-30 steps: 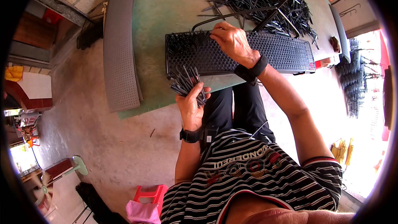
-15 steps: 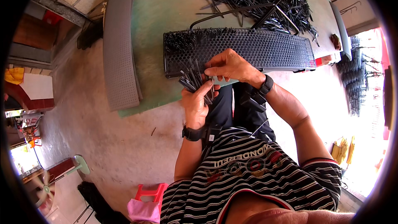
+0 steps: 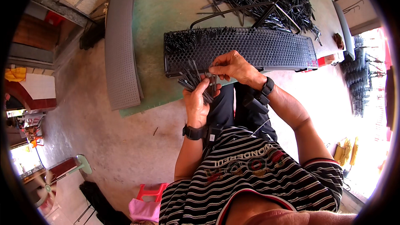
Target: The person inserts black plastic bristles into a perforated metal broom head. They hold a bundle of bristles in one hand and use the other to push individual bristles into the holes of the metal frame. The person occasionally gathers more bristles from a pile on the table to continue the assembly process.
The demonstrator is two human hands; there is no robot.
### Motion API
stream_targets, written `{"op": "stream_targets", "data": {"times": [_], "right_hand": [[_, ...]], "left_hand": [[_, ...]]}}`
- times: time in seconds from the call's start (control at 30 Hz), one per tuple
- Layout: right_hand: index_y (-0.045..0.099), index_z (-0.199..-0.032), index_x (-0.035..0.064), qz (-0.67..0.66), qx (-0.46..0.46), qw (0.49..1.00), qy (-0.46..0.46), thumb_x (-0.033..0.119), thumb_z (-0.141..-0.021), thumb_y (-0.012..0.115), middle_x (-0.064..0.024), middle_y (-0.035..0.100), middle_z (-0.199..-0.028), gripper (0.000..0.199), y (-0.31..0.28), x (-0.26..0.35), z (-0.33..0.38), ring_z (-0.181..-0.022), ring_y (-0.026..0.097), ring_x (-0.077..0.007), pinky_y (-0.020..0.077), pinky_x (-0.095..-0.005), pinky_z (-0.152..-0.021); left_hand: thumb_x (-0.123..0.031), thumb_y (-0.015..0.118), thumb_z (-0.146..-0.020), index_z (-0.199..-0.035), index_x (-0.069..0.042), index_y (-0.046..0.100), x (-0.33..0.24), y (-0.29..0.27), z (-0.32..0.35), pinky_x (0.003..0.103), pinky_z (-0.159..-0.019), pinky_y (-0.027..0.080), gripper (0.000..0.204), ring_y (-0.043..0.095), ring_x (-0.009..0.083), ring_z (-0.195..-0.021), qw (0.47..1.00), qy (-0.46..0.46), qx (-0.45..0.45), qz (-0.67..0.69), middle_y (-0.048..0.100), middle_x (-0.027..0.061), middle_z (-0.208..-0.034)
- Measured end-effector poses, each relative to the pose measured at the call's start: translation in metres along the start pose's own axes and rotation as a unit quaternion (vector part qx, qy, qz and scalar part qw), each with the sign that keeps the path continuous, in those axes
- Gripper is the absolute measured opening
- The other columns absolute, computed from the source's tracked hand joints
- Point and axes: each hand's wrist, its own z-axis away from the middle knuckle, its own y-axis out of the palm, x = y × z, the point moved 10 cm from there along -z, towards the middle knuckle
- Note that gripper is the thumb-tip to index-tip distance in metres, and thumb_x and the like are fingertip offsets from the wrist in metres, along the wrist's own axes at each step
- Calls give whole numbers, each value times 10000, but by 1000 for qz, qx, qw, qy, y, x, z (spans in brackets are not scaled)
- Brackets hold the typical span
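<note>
A bundle of thin dark strips (image 3: 192, 77) sticks up out of my left hand (image 3: 197, 102), which is closed around it. My right hand (image 3: 235, 67) is just to the right, its thumb and fingertips pinched on a strip at the bundle's edge. Beyond both hands lies a long black perforated panel (image 3: 250, 49) with a honeycomb of holes. Tufts of black strips (image 3: 183, 39) fill its far left end, while the holes elsewhere look bare. A black metal rod frame (image 3: 233, 10) rises behind the panel.
Loose black strips form a large pile (image 3: 266, 0) at the back of the green table (image 3: 154, 25). Grey perforated sheets (image 3: 121, 50) are stacked along its left edge. A pink-red stool (image 3: 151, 192) stands on the floor lower left, near a fan (image 3: 47, 188).
My right hand has shifted slightly right and down, still pinching at the bundle. The left hand has barely moved and keeps its hold on the strips.
</note>
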Motion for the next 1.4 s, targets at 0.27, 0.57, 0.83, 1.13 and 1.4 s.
{"op": "stream_targets", "data": {"times": [0.27,0.57,0.83,1.13,1.4], "right_hand": [[647,-860,-42,-52,-24,998,-11,120,-843,651,-31,617,-626,163,0,0,3,-557,588,-80,468,-206,-496],[632,-988,-1,466,-68,700,-537,83,-625,707,-114,576,-972,380,60,74,90,-876,612,-249,538,-309,-667],[614,-991,-32,398,-34,763,-508,136,-699,730,-166,593,-1047,357,56,61,83,-951,606,-293,536,-358,-713],[611,-982,-67,0,-89,996,-26,57,-860,604,-86,660,-758,174,-4,9,4,-588,608,-95,509,-225,-532],[539,-972,-20,114,-324,886,-311,30,-845,597,-127,654,-761,148,-53,88,21,-656,668,-160,509,-252,-540]], "left_hand": [[-25,631,-812,-959,4,582,-11,-15,-5,337,-507,548,157,652,237,-634,997,63,-43,-33,648,128,-799],[11,642,-799,-967,-19,613,-10,-3,-4,325,-599,552,174,650,194,-717,997,-37,48,49,654,92,-878],[80,637,-771,-961,-5,612,-9,-15,-10,311,-579,545,210,648,186,-703,996,-7,7,87,653,97,-868],[13,673,-774,-916,28,619,-14,-4,1,297,-489,506,154,642,221,-584,993,62,24,-99,651,116,-764],[-16,656,-795,-1002,36,596,3,-13,-1,285,-505,503,222,642,217,-588,998,-34,33,-52,654,129,-822]]}}
